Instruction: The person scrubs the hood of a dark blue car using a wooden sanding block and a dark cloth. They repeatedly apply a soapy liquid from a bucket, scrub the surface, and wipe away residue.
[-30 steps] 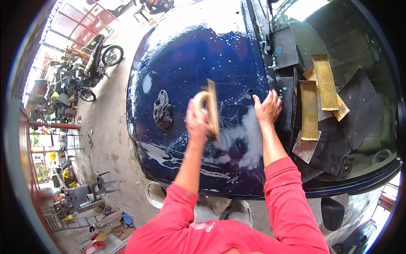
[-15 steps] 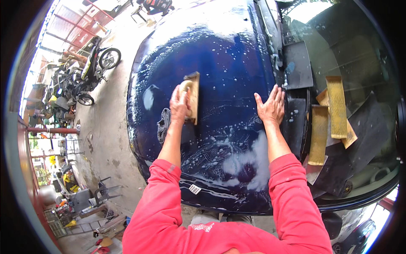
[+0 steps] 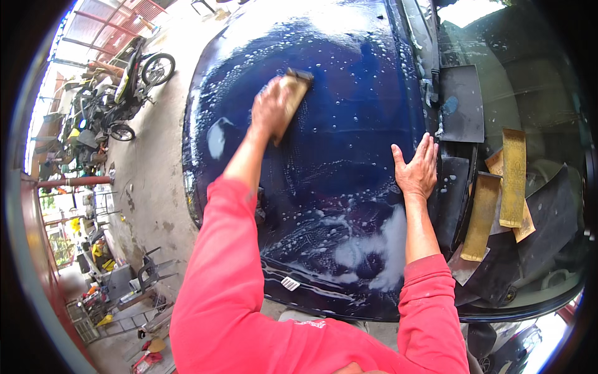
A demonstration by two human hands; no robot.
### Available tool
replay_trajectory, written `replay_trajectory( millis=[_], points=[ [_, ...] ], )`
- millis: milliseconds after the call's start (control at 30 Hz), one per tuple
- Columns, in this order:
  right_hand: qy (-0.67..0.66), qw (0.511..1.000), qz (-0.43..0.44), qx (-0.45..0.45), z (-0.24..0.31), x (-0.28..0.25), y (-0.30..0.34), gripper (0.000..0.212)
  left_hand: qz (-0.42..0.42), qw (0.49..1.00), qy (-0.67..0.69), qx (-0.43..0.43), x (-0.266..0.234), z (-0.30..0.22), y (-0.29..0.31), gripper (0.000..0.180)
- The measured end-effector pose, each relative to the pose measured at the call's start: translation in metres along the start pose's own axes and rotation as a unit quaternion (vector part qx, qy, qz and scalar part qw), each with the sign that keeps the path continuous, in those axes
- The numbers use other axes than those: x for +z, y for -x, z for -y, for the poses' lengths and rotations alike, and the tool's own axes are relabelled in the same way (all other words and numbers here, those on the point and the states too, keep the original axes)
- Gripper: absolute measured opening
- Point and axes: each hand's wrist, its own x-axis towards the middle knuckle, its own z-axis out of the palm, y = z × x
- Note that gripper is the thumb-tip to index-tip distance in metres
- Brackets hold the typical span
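My left hand (image 3: 270,107) is closed round a tan sanding block (image 3: 295,103) with a long flat base. The block lies slanted on the wet blue car hood (image 3: 349,143), which carries water drops and streaks of whitish suds. Farther right, near the windshield edge of the hood, my right hand (image 3: 417,171) rests flat with its thumb spread and holds nothing. A dark cloth (image 3: 260,206) on the hood is mostly hidden by my left sleeve.
Yellowish strips (image 3: 513,177) and dark sheets (image 3: 461,103), seemingly sandpaper, lie over the windshield. A small white label (image 3: 290,283) sits near the hood's near edge. Motorcycles (image 3: 134,87) and a dark chair (image 3: 152,274) stand on the concrete floor to the left.
My left hand has pushed the sanding block away from me across the hood, and the block has turned from nearly straight to slanted. My right hand stays flat on the hood.
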Motion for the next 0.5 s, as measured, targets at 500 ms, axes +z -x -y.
replay_trajectory(
  millis=[500],
  points=[
    [-0.001, 1.000, 0.019, 0.009, 0.002, -0.004, -0.001, 0.107, 0.037, 0.990, 0.091, -0.103, 0.007, 0.003, 0.037, 0.048]
  ],
)
